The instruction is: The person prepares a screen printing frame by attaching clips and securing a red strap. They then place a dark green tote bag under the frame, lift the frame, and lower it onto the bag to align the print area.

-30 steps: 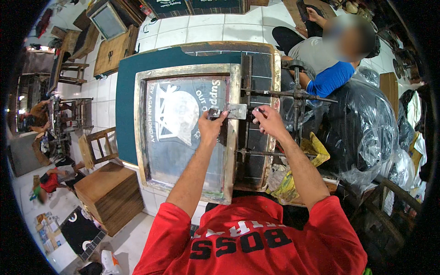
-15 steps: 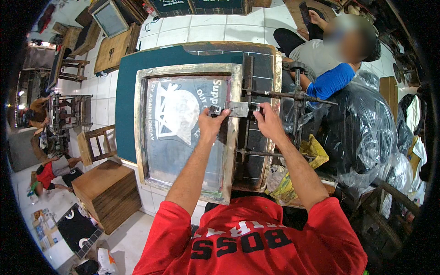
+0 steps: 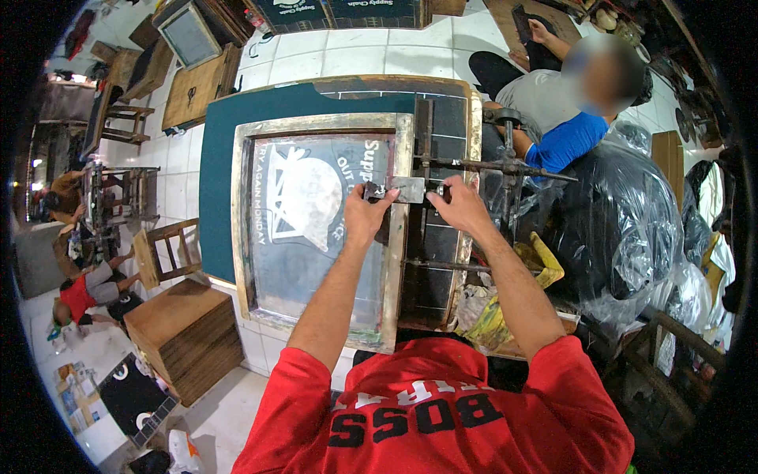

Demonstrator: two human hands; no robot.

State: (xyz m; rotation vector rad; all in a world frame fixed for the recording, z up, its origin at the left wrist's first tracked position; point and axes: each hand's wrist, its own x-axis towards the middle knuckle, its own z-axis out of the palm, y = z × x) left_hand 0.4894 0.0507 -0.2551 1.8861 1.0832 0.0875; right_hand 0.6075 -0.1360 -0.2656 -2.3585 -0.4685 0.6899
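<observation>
A silk-screen frame (image 3: 403, 237) of wood, its mesh bearing a white design, lies over dark green cloth (image 3: 217, 182). A silver metal clamp (image 3: 409, 189) straddles the frame's right side. My left hand (image 3: 367, 215) is closed on the clamp's left end, over the mesh, with the thumb against the metal. From the right, my right hand (image 3: 464, 209) pinches a small dark knob (image 3: 439, 190) at the clamp's other end; the fingers partly hide it. Beside the frame runs a dark metal rod assembly (image 3: 426, 138).
A person in a blue-sleeved shirt (image 3: 572, 142) sits at the far right by black plastic-wrapped bundles (image 3: 624, 213). Metal bars (image 3: 513, 166) stick out rightward. A yellow rag (image 3: 505, 316) lies near my right forearm. Stacked boards (image 3: 185, 332) stand left, near another person in red (image 3: 79, 296).
My right thumb and fingers have shifted slightly left and turned around the knob. My left hand stays at the clamp. The person in red at left has moved a little.
</observation>
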